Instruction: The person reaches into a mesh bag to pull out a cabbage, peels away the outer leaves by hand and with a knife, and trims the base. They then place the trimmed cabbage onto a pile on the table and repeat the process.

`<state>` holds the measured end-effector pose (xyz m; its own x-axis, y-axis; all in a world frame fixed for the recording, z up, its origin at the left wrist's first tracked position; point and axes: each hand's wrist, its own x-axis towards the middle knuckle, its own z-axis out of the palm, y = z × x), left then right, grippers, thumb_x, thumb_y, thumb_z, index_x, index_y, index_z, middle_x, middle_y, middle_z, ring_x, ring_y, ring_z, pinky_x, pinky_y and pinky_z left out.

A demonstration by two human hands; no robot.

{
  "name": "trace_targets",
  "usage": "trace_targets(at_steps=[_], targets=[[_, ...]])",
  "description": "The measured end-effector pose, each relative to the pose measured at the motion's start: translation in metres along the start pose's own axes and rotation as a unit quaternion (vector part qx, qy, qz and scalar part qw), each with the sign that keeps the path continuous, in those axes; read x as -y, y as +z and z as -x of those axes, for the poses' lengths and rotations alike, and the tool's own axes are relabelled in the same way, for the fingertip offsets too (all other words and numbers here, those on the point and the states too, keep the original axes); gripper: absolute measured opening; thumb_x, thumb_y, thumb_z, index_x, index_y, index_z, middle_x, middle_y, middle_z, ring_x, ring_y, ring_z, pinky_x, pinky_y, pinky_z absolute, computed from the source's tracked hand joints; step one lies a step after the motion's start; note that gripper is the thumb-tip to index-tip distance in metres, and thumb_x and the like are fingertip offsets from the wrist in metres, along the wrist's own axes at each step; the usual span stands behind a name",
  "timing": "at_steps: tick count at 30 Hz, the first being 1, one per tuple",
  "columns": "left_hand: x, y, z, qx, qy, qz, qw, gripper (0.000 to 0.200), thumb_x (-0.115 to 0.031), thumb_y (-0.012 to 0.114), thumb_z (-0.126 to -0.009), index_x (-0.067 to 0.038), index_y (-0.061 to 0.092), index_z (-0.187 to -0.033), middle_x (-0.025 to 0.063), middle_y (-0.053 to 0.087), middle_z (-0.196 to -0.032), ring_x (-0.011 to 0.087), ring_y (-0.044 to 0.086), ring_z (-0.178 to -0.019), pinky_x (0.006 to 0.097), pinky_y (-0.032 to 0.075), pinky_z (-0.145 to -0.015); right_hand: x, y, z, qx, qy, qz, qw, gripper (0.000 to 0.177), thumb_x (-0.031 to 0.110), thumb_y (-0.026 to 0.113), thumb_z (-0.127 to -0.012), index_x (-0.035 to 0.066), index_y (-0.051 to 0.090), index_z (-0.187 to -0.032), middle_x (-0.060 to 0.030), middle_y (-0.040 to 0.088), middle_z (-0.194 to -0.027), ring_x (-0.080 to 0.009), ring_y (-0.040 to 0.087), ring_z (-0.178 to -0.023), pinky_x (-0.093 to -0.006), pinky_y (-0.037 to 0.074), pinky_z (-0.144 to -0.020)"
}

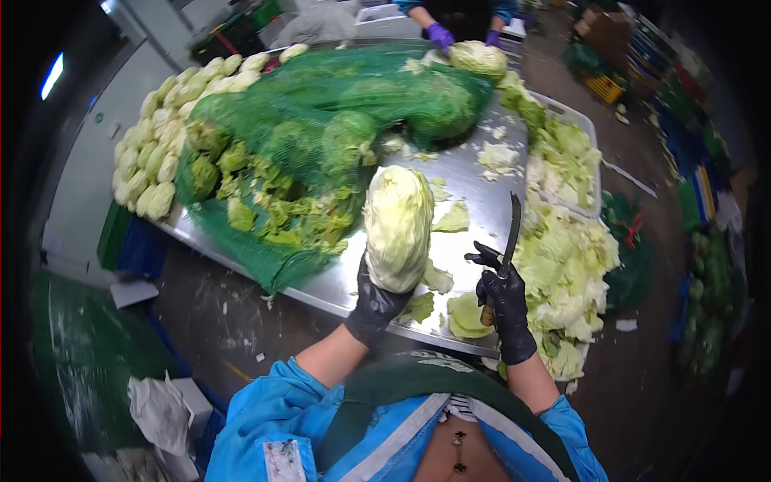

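My left hand (379,301), in a black glove, grips the lower end of a pale cabbage (398,229) that is raised above the metal table (482,209). A knife (512,229) with a dark, narrow blade points upward from my right hand (504,301), also gloved in black. The fingers close round its handle, though the forefinger sticks out to the left. Torn green leaves (466,316) lie on the table between my hands. Left of the held cabbage, a green mesh net (321,128) covers several more cabbages and loose leaf scraps.
Pale trimmed cabbages (152,153) are piled along the table's left edge. White crates (590,132) full of leaf trimmings (562,273) stand against the right side. Across the table, another person's purple-gloved hand (439,36) is beside a cabbage (478,58). Crates and netting line the floor at right.
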<state>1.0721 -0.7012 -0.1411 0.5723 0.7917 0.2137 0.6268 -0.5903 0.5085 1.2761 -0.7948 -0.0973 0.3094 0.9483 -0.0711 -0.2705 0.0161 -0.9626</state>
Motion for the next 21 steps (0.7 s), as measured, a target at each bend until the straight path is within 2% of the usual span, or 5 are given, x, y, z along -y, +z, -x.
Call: trace_targets(at_steps=[3, 6, 13, 15, 21], targets=[[-0.012, -0.021, 0.006, -0.093, 0.048, -0.694, 0.713, 0.054, -0.024, 0.046, -0.091, -0.010, 0.025, -0.139, 0.0104, 0.040, -0.131, 0.0233, 0.047, -0.110, 0.0349, 0.040, -0.091, 0.005, 0.025, -0.013, 0.082, 0.017, 0.070, 0.994, 0.035, 0.016, 0.060, -0.086, 0.003, 0.055, -0.118, -0.0035, 0.064, -0.091, -0.0031, 0.046, -0.055, -0.0179, 0.039, -0.049], [-0.018, -0.052, 0.013, -0.064, 0.094, -0.993, 0.026, 0.057, -0.028, 0.046, -0.090, -0.012, 0.025, -0.141, 0.0089, 0.044, -0.126, 0.0235, 0.053, -0.098, 0.0338, 0.045, -0.080, -0.005, 0.057, -0.021, 0.136, 0.040, 0.099, 0.985, 0.029, 0.012, 0.057, -0.088, 0.000, 0.056, -0.114, -0.0059, 0.065, -0.086, -0.0035, 0.048, -0.056, -0.0183, 0.041, -0.050], [0.096, -0.132, 0.047, 0.000, -0.053, -0.998, -0.037, 0.054, -0.034, 0.042, -0.092, -0.012, 0.030, -0.139, 0.0088, 0.042, -0.132, 0.0259, 0.047, -0.114, 0.0403, 0.039, -0.095, -0.051, 0.157, -0.059, 0.224, 0.092, 0.084, 0.967, 0.030, 0.014, 0.055, -0.087, -0.001, 0.057, -0.112, -0.0068, 0.065, -0.083, -0.0056, 0.047, -0.052, -0.0208, 0.040, -0.049], [0.172, -0.149, 0.071, 0.317, 0.044, -0.882, -0.346, 0.047, -0.032, 0.037, -0.095, -0.009, 0.033, -0.136, 0.0084, 0.041, -0.133, 0.0257, 0.042, -0.120, 0.0392, 0.031, -0.105, -0.059, 0.199, -0.077, 0.222, 0.095, 0.120, 0.963, 0.028, 0.013, 0.057, -0.086, -0.001, 0.059, -0.110, -0.0057, 0.065, -0.077, -0.0060, 0.045, -0.048, -0.0209, 0.037, -0.045], [0.476, -0.322, 0.095, 0.391, -0.031, -0.745, -0.539, 0.054, -0.045, 0.035, -0.092, -0.010, 0.038, -0.134, 0.0095, 0.044, -0.133, 0.0292, 0.042, -0.121, 0.0460, 0.032, -0.102, -0.097, 0.300, -0.128, 0.079, 0.104, 0.185, 0.974, 0.028, 0.010, 0.051, -0.087, -0.003, 0.058, -0.111, -0.0097, 0.065, -0.078, -0.0073, 0.046, -0.047, -0.0218, 0.038, -0.043]])
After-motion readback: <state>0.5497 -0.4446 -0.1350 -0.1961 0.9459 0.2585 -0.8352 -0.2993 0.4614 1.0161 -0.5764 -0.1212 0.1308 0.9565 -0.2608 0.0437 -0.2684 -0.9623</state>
